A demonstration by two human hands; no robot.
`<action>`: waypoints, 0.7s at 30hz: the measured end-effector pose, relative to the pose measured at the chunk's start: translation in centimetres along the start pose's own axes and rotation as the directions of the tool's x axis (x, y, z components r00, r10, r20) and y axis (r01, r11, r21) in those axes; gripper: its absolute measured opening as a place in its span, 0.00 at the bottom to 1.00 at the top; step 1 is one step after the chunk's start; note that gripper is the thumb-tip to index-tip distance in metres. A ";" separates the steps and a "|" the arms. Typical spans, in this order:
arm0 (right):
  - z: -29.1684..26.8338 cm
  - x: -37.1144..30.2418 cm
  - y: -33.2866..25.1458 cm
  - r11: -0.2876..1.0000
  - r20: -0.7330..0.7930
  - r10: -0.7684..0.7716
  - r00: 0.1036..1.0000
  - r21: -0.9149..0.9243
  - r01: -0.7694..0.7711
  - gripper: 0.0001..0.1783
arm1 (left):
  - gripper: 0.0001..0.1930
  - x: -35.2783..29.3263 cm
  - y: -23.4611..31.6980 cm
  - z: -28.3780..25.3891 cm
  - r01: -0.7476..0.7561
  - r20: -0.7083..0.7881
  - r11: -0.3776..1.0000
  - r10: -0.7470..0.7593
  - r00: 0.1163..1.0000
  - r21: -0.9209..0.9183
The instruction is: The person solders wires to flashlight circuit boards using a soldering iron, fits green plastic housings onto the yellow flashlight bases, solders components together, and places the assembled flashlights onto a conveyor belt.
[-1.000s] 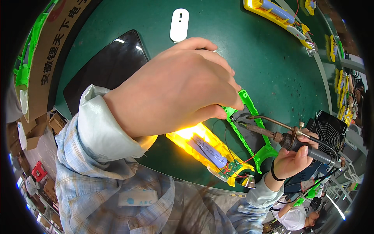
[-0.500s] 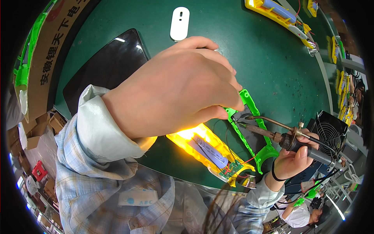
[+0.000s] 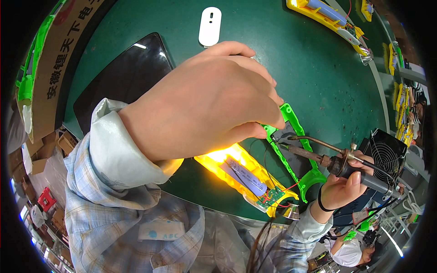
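My left hand [image 3: 214,100] arches over the work, with thumb and fingertips closed at the upper end of a green plastic shell half [image 3: 314,178] with a dark inner panel. Anything small between those fingertips is hidden. My right hand [image 3: 343,189] grips a soldering iron [image 3: 334,164] fitted with a thin metal side tube; its tip is over the dark panel, close to my left fingertips. Below the left hand lies a yellow shell half [image 3: 218,169], lit brightly at one end. It holds a blue cylindrical battery [image 3: 246,176] and a small green circuit board [image 3: 271,196] with red and black wires.
A glossy black panel [image 3: 125,75] and a white oval piece [image 3: 210,26] lie on the green table [image 3: 327,82]. Another yellow shell [image 3: 318,16] with a battery is at the far right. A black fan [image 3: 386,152] stands right; a cardboard box [image 3: 68,54] stands left.
Both hands keep nearly the same pose. The right hand and soldering iron have shifted very slightly; the shells stay in place.
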State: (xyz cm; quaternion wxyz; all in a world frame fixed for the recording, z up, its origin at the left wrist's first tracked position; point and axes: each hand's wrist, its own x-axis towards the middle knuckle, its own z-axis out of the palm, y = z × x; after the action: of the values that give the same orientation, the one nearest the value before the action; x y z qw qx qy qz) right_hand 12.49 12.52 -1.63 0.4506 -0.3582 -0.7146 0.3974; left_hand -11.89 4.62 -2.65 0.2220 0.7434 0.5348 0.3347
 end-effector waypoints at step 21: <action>-0.9 0.3 0.2 0.997 -0.068 -0.070 0.995 0.036 0.073 0.17 | 0.06 0.3 0.2 -0.6 -0.002 0.058 0.999 0.005 0.998 -0.053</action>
State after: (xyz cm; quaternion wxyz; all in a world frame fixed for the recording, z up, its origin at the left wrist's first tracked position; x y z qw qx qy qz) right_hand 13.23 13.12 -1.43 0.4947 -0.3367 -0.7040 0.3825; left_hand -12.19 4.80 -2.02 0.2565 0.7474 0.5180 0.3276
